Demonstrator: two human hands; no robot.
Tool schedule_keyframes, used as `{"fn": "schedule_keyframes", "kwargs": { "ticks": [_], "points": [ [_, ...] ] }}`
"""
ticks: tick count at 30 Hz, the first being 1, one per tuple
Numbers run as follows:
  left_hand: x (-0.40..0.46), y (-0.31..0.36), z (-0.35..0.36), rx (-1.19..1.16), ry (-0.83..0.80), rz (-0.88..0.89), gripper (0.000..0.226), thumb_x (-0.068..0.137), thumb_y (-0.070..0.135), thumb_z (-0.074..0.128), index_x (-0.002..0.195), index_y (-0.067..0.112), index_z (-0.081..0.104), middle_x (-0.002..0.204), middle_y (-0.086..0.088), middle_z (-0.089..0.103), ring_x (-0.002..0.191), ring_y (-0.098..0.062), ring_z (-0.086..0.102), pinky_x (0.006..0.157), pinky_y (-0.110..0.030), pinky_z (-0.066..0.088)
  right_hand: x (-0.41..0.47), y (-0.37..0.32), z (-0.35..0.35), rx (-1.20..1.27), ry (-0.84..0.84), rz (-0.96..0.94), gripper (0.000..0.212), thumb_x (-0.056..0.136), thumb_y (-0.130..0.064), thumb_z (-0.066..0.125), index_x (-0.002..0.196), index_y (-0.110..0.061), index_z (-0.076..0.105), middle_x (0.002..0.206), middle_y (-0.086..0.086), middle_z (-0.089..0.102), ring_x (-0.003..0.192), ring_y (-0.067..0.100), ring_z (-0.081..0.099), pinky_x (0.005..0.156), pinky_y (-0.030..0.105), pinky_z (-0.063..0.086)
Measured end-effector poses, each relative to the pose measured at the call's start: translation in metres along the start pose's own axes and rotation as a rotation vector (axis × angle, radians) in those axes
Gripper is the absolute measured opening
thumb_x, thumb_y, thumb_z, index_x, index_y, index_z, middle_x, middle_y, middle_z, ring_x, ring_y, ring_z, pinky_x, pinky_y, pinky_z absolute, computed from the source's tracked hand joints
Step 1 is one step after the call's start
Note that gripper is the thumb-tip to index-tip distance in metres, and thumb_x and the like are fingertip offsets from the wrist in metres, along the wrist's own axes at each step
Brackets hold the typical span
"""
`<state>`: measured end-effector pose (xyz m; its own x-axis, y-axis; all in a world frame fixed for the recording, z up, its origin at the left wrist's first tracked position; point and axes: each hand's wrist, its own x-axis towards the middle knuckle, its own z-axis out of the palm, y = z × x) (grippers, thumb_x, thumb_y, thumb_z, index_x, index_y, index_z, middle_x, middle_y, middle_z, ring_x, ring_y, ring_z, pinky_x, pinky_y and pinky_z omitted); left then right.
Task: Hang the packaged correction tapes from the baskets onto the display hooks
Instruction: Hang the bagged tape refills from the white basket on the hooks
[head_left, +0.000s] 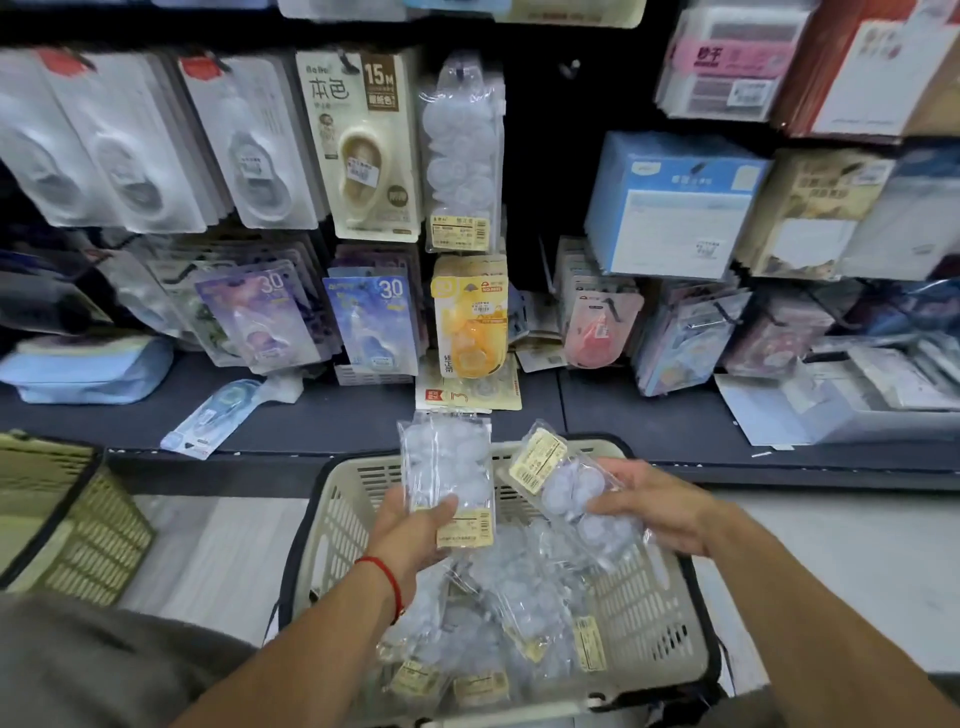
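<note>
Clear plastic packs of correction tape, each with a yellow price label, were in both hands above a beige basket (332, 525). Left hand (410, 525) held one pack (448, 473) upright, fingers behind it and thumb curled over the front just above the label, hang end uppermost. Right hand (649, 506) held a second pack (576, 493) tilted, label end up and toward the left hand, fingers curled round its far side. Below both hands a loose heap of the same packs (498, 623) filled the basket. Up and ahead of the left hand, matching packs (462, 150) already hung on a hook, just left of a dark bare stretch of display.

Judged step: taking packs up and squaring them for hanging. To do it well, turn the right-hand pack so its hang end is on top, and lay it flush against the left-hand pack with the holes aligned. Grip low, near the labels, keeping the top free. The film looked slippery and crinkly, so thread slowly; whether the hole was open could not be told.
</note>
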<state>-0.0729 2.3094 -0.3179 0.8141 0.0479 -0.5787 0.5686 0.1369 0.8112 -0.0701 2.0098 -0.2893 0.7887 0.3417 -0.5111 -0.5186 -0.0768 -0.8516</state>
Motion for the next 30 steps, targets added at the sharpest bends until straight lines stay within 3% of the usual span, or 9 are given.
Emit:
{"fn": "schedule_keyframes", "kwargs": {
  "ticks": [3,6,9,11,15,19,21,25,30],
  "points": [
    [-0.002,0.03,-0.001,-0.09,-0.16,-0.054,0.056,0.096,0.012,0.073,0.146,0.011,0.047,0.116,-0.016,0.077,0.094,-0.031,0.078,0.065,-0.038,0.062,-0.019,-0.064,0.004,-0.444,-0.088,-0.029,0.035,0.088,-0.007,0.082,0.119,-0.022,0.077,0.12,0.006,0.078,0.11,0.02,0.075,0.088,0.029,0.06],
    [-0.005,0.063,-0.002,-0.065,-0.308,-0.068,0.039,0.093,0.01,0.068,0.129,0.013,0.051,0.111,-0.022,0.072,0.09,-0.036,0.073,0.068,-0.043,0.059,-0.025,-0.118,0.024,-0.919,-0.089,-0.096,0.028,0.085,-0.023,0.088,0.112,-0.027,0.079,0.107,-0.012,0.079,0.097,0.001,0.071,0.085,0.019,0.052],
    [-0.013,0.095,0.003,0.012,-0.407,-0.047,0.046,0.087,0.031,0.074,0.126,0.012,0.057,0.118,-0.026,0.068,0.098,-0.038,0.069,0.078,-0.047,0.06,-0.022,-0.159,0.05,-1.253,0.12,-0.229,0.043,0.079,-0.032,0.091,0.117,-0.026,0.071,0.117,-0.013,0.07,0.109,0.007,0.063,0.097,0.029,0.048],
    [-0.02,0.115,0.01,0.058,-0.443,0.03,0.061,0.079,0.042,0.08,0.13,0.014,0.061,0.118,-0.018,0.073,0.093,-0.034,0.073,0.069,-0.042,0.062,-0.021,-0.179,0.064,-1.341,0.287,-0.379,0.06,0.074,-0.037,0.094,0.123,-0.025,0.061,0.125,-0.004,0.061,0.117,0.016,0.057,0.101,0.034,0.046],
    [-0.033,0.149,0.022,0.07,-0.466,0.229,0.074,0.067,0.034,0.09,0.132,0.015,0.06,0.111,-0.014,0.078,0.086,-0.029,0.076,0.064,-0.038,0.06,-0.02,-0.207,0.077,-1.3,0.411,-0.589,0.084,0.073,-0.042,0.092,0.142,-0.032,0.046,0.125,-0.007,0.048,0.117,0.017,0.054,0.099,0.047,0.05],
    [-0.038,0.18,0.029,-0.05,-0.408,0.357,0.083,0.068,0.03,0.094,0.14,0.013,0.055,0.121,-0.018,0.076,0.11,-0.044,0.071,0.091,-0.057,0.058,-0.022,-0.214,0.077,-1.226,0.799,-0.833,0.093,0.08,-0.048,0.085,0.156,-0.024,0.037,0.145,-0.003,0.04,0.136,0.019,0.038,0.114,0.044,0.041],
    [-0.042,0.196,0.036,-0.11,-0.403,0.381,0.081,0.072,0.03,0.088,0.143,0.014,0.052,0.123,-0.016,0.075,0.117,-0.045,0.069,0.1,-0.062,0.055,-0.02,-0.209,0.081,-1.01,0.939,-0.775,0.093,0.083,-0.06,0.077,0.157,-0.024,0.032,0.149,-0.006,0.038,0.139,0.016,0.035,0.115,0.038,0.037],
    [-0.046,0.217,0.051,-0.189,-0.38,0.434,0.073,0.075,0.029,0.085,0.14,0.015,0.054,0.122,-0.014,0.076,0.109,-0.04,0.074,0.096,-0.064,0.057,-0.008,-0.203,0.086,-0.402,0.751,-0.621,0.038,0.093,-0.06,0.063,0.104,-0.024,0.068,0.104,-0.009,0.073,0.106,0.021,0.069,0.088,0.043,0.057],
    [-0.042,0.223,0.064,-0.2,-0.372,0.46,0.049,0.078,0.038,0.08,0.117,0.018,0.059,0.11,-0.012,0.078,0.089,-0.034,0.076,0.083,-0.058,0.06,-0.007,-0.211,0.093,-0.283,0.741,-0.743,0.032,0.103,-0.042,0.059,0.087,-0.017,0.071,0.09,0.007,0.076,0.093,0.032,0.072,0.087,0.058,0.057]
  ]
}}
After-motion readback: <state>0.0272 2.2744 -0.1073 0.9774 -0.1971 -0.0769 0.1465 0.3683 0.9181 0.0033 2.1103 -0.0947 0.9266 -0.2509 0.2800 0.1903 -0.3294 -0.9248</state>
